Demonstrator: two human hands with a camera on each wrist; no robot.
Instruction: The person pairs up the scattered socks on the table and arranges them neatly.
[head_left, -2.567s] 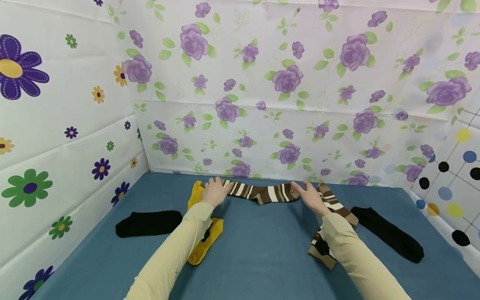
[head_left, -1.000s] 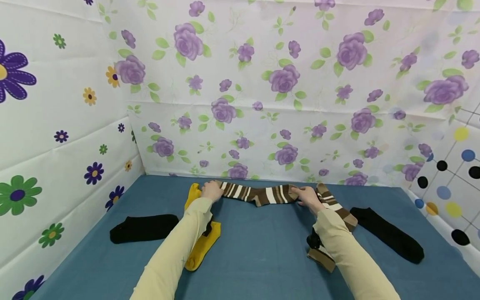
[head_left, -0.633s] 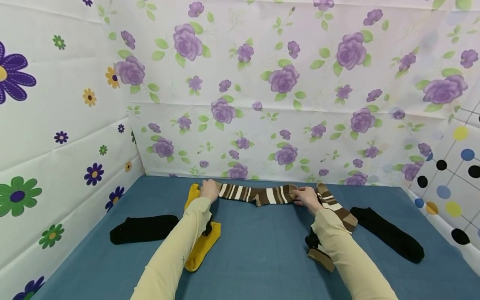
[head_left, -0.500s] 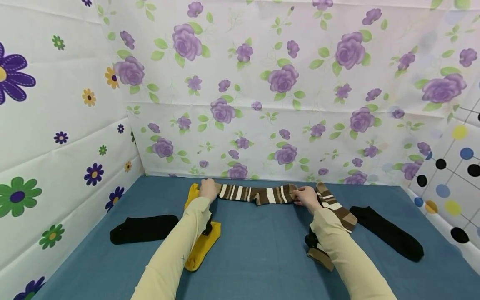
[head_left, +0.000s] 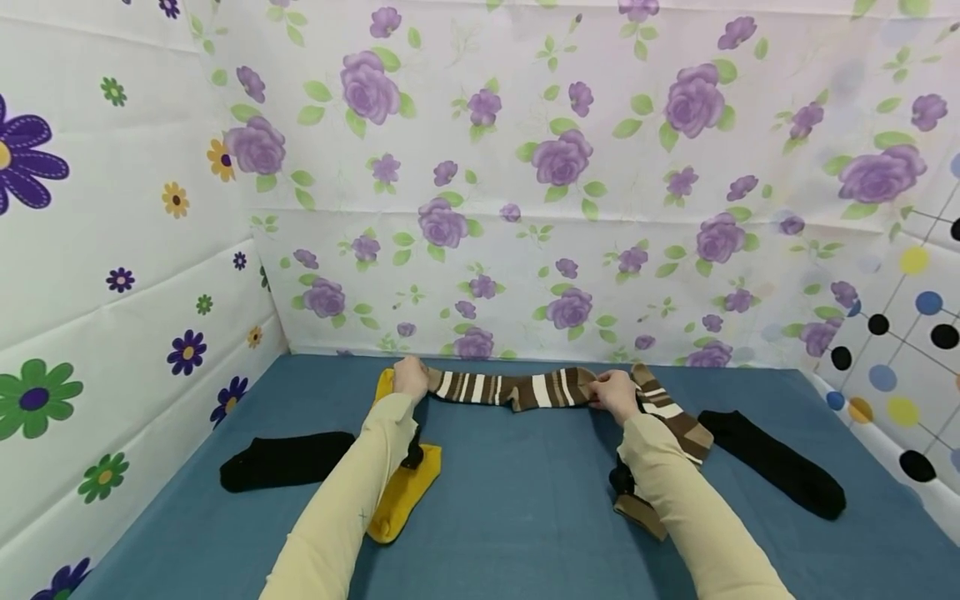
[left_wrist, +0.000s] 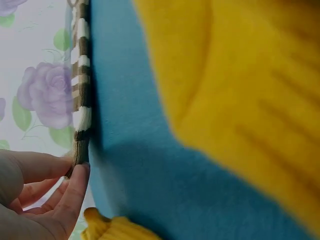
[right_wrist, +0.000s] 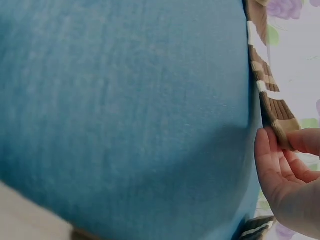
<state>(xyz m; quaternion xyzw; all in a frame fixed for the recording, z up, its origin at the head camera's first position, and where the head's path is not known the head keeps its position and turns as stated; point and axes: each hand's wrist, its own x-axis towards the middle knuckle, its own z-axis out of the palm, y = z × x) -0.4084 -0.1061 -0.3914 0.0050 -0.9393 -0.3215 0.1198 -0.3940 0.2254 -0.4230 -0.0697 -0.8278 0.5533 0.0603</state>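
Note:
A brown, white and tan striped sock [head_left: 517, 390] stretches sideways between both hands at the back of the blue surface. My left hand [head_left: 411, 377] pinches its left end between thumb and fingers, as the left wrist view shows up close on the sock [left_wrist: 82, 90]. At the other end, the thumb and fingers of my right hand [head_left: 617, 395] pinch the tan part of the sock [right_wrist: 285, 127]. Beneath my left forearm lies a yellow sock [head_left: 408, 500], partly covered. Another striped sock [head_left: 678, 421] lies beside and under my right wrist, its middle hidden by the sleeve.
One black sock [head_left: 281, 461] lies on the left, its end touching the sleeve's outline. A second black sock [head_left: 776, 465] lies slantwise on the right. A flowered sheet [head_left: 510, 250] rises right behind the blue cloth [head_left: 517, 500], with patterned sheets at both sides.
Both hands have gone from loosely spread fingers to pinching the striped sock's ends. My left hand has shifted slightly left, and the sock's left end with it. The view has tilted slightly.

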